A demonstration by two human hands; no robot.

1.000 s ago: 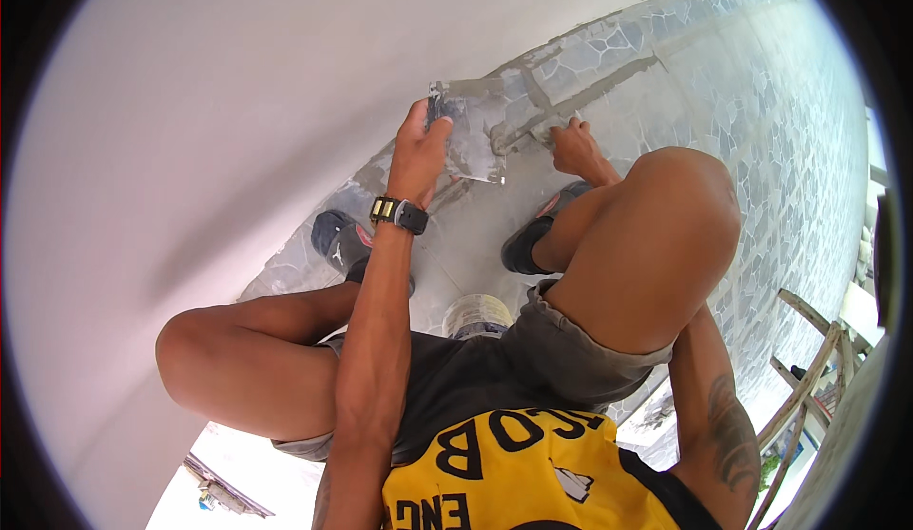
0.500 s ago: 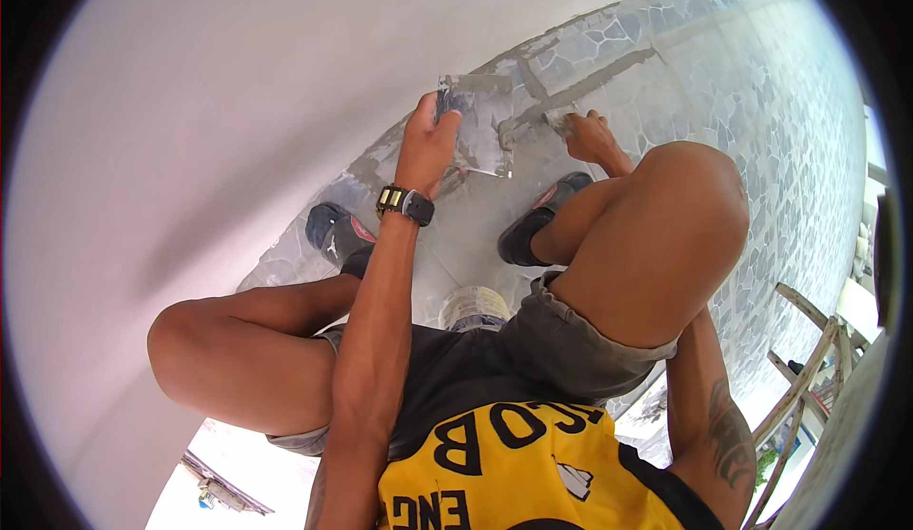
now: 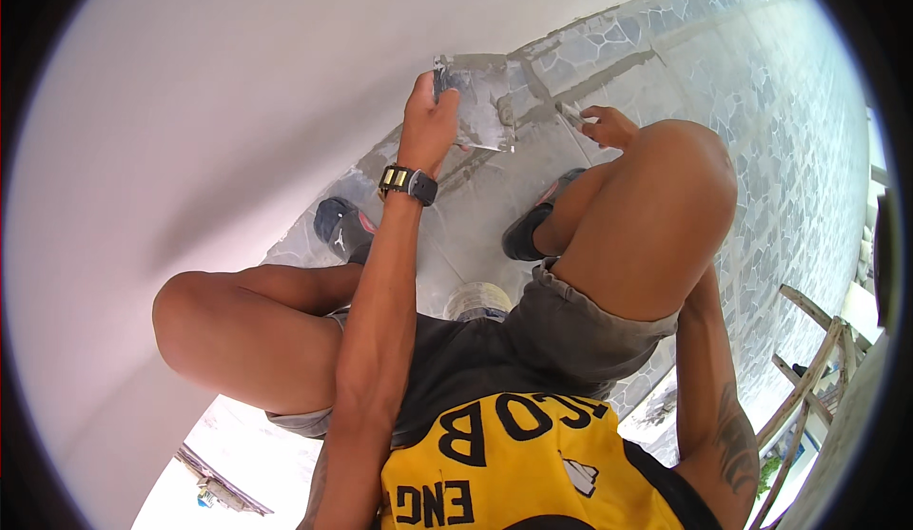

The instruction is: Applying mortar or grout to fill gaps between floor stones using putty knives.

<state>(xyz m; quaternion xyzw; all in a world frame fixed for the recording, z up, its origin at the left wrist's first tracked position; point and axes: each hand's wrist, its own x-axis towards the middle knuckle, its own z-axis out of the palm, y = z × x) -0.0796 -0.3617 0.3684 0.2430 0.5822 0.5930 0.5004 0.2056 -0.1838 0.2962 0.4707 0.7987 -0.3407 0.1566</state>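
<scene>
My left hand (image 3: 428, 121) grips a square, flat metal plate (image 3: 475, 88) smeared with grey paste, with a lump near its right side. My right hand (image 3: 610, 129) holds a small spreading tool (image 3: 571, 112) over a strip of grey mortar (image 3: 618, 74) on the tiled floor, just right of the plate. The handle of that tool is mostly hidden by my fingers. The floor (image 3: 694, 74) has irregular pale blue-grey stone pieces and smoother grey panels with smeared lines.
A white wall (image 3: 209, 112) rises along the left and top. My shoed feet (image 3: 347, 226) rest on the floor between wall and hands. A pale bucket (image 3: 475, 297) stands between my legs. Weathered wooden poles (image 3: 818, 368) are at the lower right.
My left hand and plate have moved up, away from me. My right hand has shifted slightly right, and the small tool's angle has changed.
</scene>
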